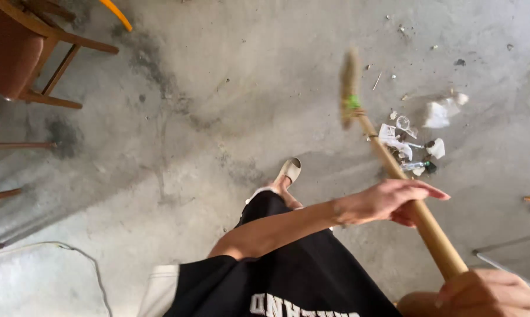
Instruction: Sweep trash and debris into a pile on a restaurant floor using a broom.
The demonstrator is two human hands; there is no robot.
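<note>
Broom [394, 167] slants across concrete floor [206, 117], bristle head [350, 88] lifted and blurred just left of litter pile [420, 135]: scraps of white paper, small clear bits

Left hand [388, 202] mid-handle, fingers curled loosely round stick, steering grip

Right hand [491, 293] at top end of handle, fingers wrapped tight, driving end

Two-hand spread gives leverage for sweep

Sandalled foot [288, 173] planted behind broom head

Wooden chair [30, 53] far left, well apart; cable [83, 258] on floor, lower left

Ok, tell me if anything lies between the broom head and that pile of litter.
Nothing visible: only bare concrete floor separates the broom head from the litter pile just to its right.
</note>
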